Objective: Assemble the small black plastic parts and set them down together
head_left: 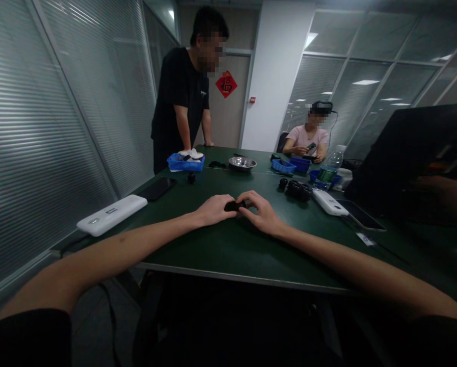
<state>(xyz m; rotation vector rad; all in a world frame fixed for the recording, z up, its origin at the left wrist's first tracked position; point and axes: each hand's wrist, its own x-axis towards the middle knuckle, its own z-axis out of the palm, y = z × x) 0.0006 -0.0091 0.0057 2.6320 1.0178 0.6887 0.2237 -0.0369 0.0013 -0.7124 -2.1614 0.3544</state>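
Just above the middle of the green table [213, 244], my two hands meet around a small black part [233, 206]. My left hand [215, 209] grips its left side, with the thumb along the near edge. On the right end, the thumb and fingers of my right hand [259, 213] pinch it. The part is dark and largely covered by fingers, so its exact kind does not show. A single small black round piece [191, 177] stands beyond my left hand, and several similar black pieces [299, 189] sit in a cluster beyond my right hand.
A metal bowl [242, 163] and blue trays [186, 162] stand farther back. White power banks [112, 215] and phones lie at both sides. A water bottle [330, 165] and a large black object [407, 158] are at right. One person leans on the table; another sits opposite.
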